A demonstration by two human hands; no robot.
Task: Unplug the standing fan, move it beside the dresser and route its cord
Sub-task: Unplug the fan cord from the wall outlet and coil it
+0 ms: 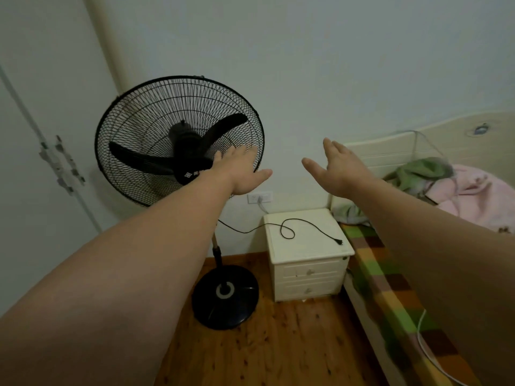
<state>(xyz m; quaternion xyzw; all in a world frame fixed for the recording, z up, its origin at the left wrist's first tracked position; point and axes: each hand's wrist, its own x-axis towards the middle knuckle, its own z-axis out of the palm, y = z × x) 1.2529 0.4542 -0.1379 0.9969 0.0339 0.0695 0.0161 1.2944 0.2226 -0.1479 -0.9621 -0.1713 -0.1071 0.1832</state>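
Standing fan [179, 140]: black, upright on the wooden floor [278, 344] at the far left of centre, against the wall; three blades behind a round wire grille.
Fan base [225, 296]: round, black, flat on the floor, just left of the dresser.
Dresser [289, 277]: small, cream, with drawers, against the far wall between the fan and the bed.
Cord [323, 232]: thin, black; it runs from the fan's pole rightward onto the dresser top, where it makes one loose loop.
Plug [339, 242]: black, lying free on the dresser top near its right edge, in no socket.
Wall socket [259, 196]: white, on the wall above the dresser's left corner; a pale plug and lead sit in it.
Left hand [242, 171]: fingers straight and together, thumb spread out, reaching over the lower right rim of the grille; it grips nothing, and contact with the grille cannot be told.
Right hand [342, 168]: fingers straight and spread, held out in the air right of the fan, holding nothing.
Bed [390, 288]: at the right, chequered cover, with a pink blanket [471, 193] and a green cloth [418, 174] at its far end.
Wardrobe doors [41, 162]: pale, at the far left.
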